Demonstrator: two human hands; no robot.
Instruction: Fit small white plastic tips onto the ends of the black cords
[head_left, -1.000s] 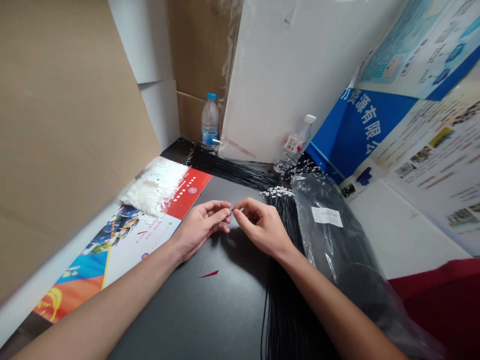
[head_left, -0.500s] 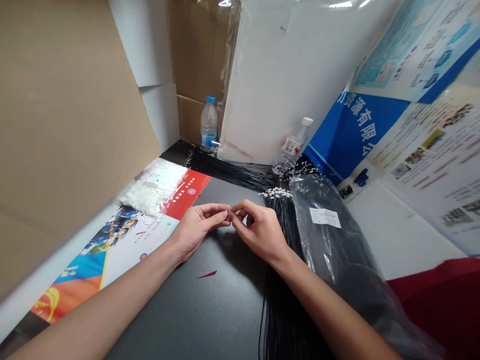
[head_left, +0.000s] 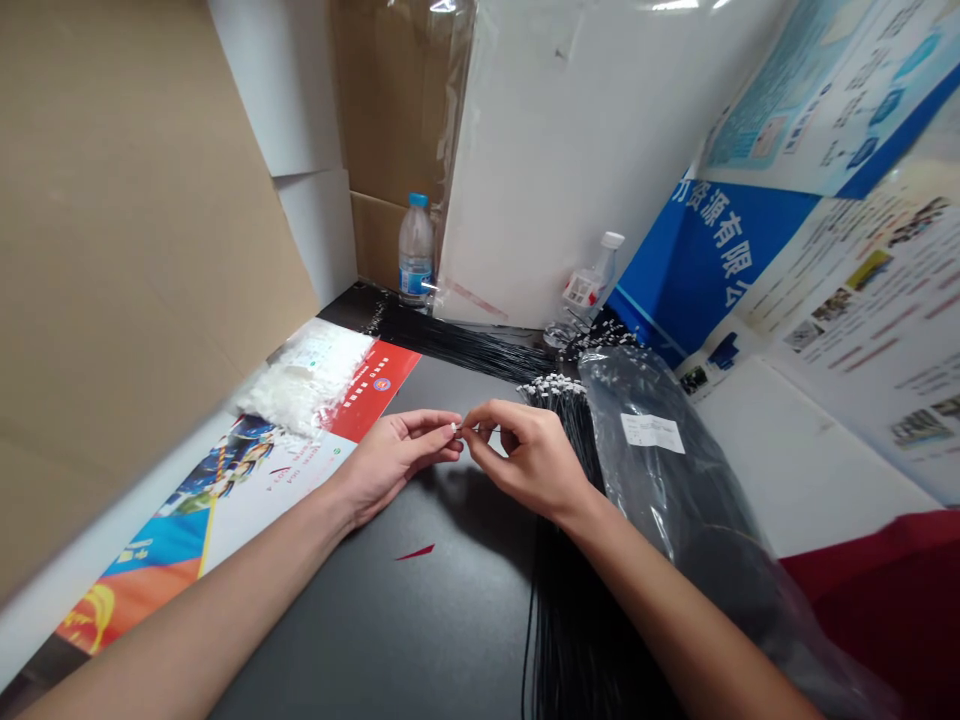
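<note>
My left hand (head_left: 394,460) pinches a small white connector (head_left: 454,428) between thumb and index fingertip, above the dark table (head_left: 360,620). Close beside it, fingertips nearly meeting, my right hand (head_left: 529,455) is closed in a pinch around what looks like a thin black wire; its far end is hidden. Under and beyond my right wrist lies a long bundle of black wires (head_left: 574,440) with white connectors at the far ends. A clear plastic bag (head_left: 660,495) with a white label rests right of the bundle.
A bag of small white pieces (head_left: 311,380) lies on a printed poster (head_left: 289,480) at left. More black wires (head_left: 457,335) run along the back, near two plastic bottles, one blue-capped (head_left: 415,255) and one white-capped (head_left: 592,285). Cardboard (head_left: 142,230) walls the left; a red scrap (head_left: 415,552) lies in front.
The white connector now shows more clearly at my left fingertips. My right hand has shifted slightly right, and its fingertips have drawn a little away from the left ones.
</note>
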